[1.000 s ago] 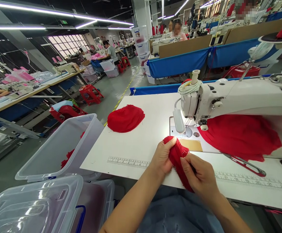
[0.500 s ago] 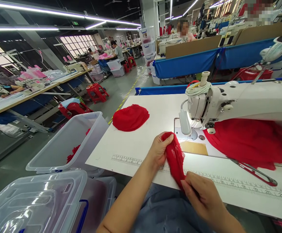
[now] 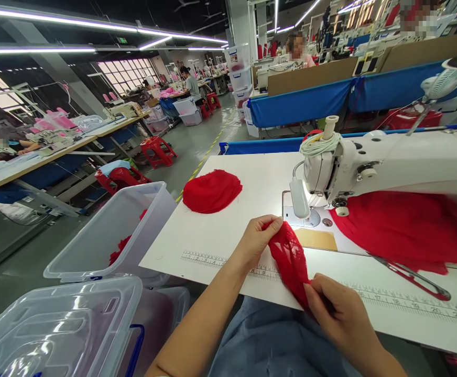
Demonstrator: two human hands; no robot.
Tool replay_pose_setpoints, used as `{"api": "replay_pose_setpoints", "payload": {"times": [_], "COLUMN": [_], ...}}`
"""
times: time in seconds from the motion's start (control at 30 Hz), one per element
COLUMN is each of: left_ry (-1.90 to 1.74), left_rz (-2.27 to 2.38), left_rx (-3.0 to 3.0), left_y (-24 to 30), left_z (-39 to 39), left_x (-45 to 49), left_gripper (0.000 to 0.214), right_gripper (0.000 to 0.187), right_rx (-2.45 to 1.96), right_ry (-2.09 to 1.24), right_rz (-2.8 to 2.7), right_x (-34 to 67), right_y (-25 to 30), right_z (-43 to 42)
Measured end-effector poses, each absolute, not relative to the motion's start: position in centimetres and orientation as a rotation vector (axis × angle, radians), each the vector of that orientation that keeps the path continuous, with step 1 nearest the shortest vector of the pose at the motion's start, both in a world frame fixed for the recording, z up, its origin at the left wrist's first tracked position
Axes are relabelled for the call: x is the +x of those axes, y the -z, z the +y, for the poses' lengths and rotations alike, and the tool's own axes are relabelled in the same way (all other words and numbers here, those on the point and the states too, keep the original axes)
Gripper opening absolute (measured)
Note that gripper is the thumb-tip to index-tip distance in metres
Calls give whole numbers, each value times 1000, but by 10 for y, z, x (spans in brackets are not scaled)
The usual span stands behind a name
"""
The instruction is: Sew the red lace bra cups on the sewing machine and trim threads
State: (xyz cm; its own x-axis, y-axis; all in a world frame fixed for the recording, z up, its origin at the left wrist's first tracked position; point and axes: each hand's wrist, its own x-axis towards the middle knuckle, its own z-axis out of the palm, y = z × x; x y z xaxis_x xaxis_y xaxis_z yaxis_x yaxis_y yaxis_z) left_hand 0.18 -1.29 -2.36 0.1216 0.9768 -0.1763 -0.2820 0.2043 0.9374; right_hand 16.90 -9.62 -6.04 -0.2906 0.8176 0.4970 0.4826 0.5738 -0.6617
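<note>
A small piece of red lace fabric [image 3: 290,259] is stretched between my two hands above the front edge of the white sewing table [image 3: 252,188]. My left hand [image 3: 257,240] pinches its upper end. My right hand [image 3: 338,314] grips its lower end near my lap. The white sewing machine [image 3: 370,159] stands just behind, its lamp lighting the needle plate [image 3: 305,217]. A round stack of red fabric pieces [image 3: 211,190] lies at the table's left. A large red fabric heap [image 3: 403,228] lies under the machine arm.
Clear plastic bins [image 3: 106,235] stand to my left, one holding red pieces; a lidded one [image 3: 59,330] is nearer. Red-handled scissors [image 3: 413,277] lie on the table at right. Other people work at benches across the aisle [image 3: 197,146], among red stools [image 3: 158,149].
The lace piece has been pulled out from a bunched wad to a spread strip. My right hand dropped toward my lap and my left hand stayed at the top end.
</note>
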Motion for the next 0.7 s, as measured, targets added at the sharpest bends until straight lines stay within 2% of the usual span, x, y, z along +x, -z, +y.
{"api": "replay_pose_setpoints", "payload": {"times": [0.13, 0.3, 0.47, 0.57, 0.7], "left_ry": [-1229, -1226, -1111, -960, -937], "left_rz": [1057, 1081, 994, 898, 862], "left_rx": [728, 738, 787, 814, 919], "left_y": [37, 44, 31, 26, 26], "left_z": [0, 11, 3, -5, -12], "left_x": [5, 5, 0, 1, 6], "left_gripper": [46, 43, 42, 36, 27], "right_gripper": [28, 30, 37, 37, 35], "right_rx": [-847, -846, -1169, -1378, -1447], "right_ry": [-463, -561, -662, -617, -521], "right_rz": [-2073, -1983, -1801, -1721, -1704], "right_x": [153, 144, 178, 199, 211], "right_y": [57, 56, 58, 58, 56], "right_z": [-108, -113, -97, -91, -90]}}
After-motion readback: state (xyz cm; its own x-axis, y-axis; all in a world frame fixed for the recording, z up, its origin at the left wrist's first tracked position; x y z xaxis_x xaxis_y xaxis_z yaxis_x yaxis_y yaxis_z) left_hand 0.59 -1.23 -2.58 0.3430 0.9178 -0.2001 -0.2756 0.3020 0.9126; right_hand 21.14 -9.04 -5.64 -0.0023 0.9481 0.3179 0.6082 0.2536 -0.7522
